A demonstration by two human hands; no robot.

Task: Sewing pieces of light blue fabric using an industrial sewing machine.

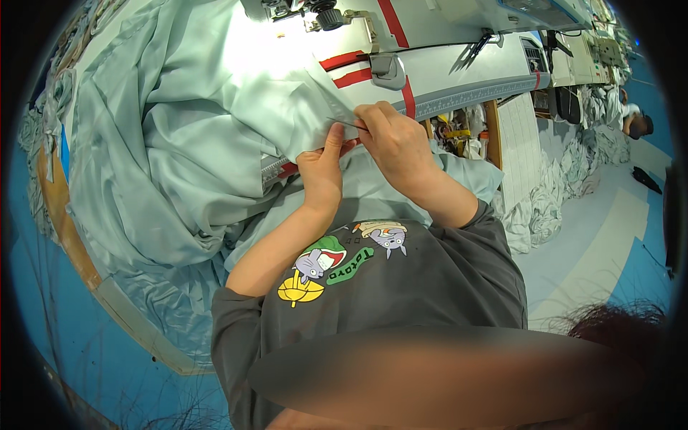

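Pale green satin-like cloth point(193, 107) spreads in folds over the sewing table and hangs toward my lap. My left hand point(320, 172) pinches its edge, thumb on top and the fingers partly hidden under it. Just right of that, my right hand point(394, 140) is closed around a thin, pointed metal tool point(349, 124). The tool's tip points left across the cloth, close to my left thumb; its exact kind is too small to tell. Beyond both hands stands a sewing machine point(330, 18), partly cut off by the upper edge, its lamp glaring on the cloth.
A metal ruler point(466, 97) runs along the table's front edge, with red tape point(409, 97) across it. A grey metal part point(388, 70) sits near the cloth. Under the table is an open drawer point(462, 136) of small items. Heaped cloth point(552, 204) and another person point(634, 120) are at right.
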